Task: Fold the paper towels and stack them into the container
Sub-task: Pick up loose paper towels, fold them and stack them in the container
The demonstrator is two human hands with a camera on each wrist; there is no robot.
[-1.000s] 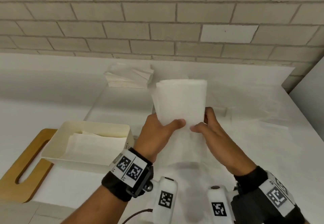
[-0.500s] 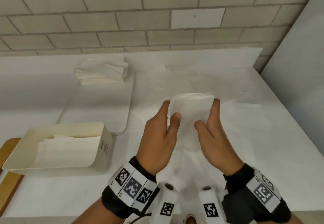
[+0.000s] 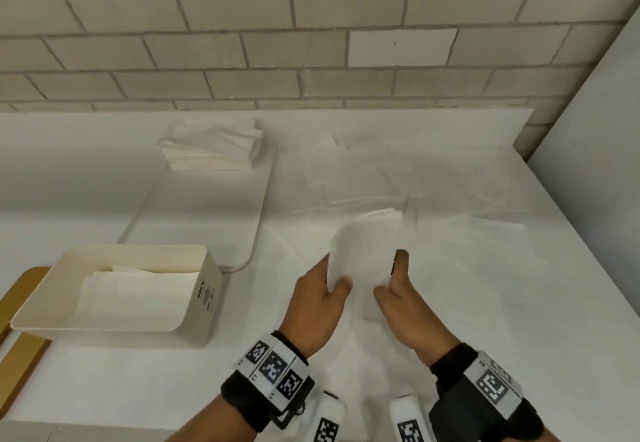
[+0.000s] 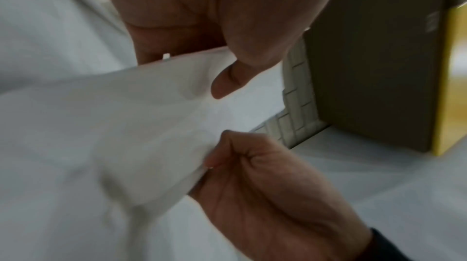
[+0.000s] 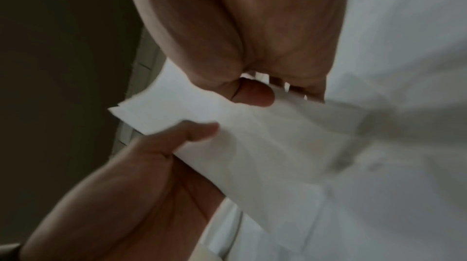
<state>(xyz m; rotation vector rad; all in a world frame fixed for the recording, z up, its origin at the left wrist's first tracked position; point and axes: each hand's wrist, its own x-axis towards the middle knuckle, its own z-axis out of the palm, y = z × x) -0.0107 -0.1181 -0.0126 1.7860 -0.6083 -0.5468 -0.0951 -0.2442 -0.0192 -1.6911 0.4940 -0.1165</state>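
Both hands hold one white folded paper towel (image 3: 363, 254) just above the table in the head view. My left hand (image 3: 320, 298) pinches its left edge with the thumb on top. My right hand (image 3: 398, 294) pinches its right edge. The left wrist view shows the paper towel (image 4: 121, 125) stretched between my left hand (image 4: 222, 77) and my right hand (image 4: 252, 165). In the right wrist view the paper towel (image 5: 252, 145) runs from my right hand (image 5: 255, 93) to my left hand (image 5: 177, 139). The cream container (image 3: 207, 289) stands to the left with folded towels (image 3: 138, 289) inside.
A pile of unfolded paper towels (image 3: 211, 147) lies at the back on a white board (image 3: 207, 213). More loose towels (image 3: 381, 178) are spread behind my hands. A wooden board (image 3: 24, 351) lies under the container at the left edge. A grey panel (image 3: 595, 164) stands on the right.
The towel came down from upright in front of me toward the table, and both hands shifted from its lower edge to its two sides. The camera view swung right.
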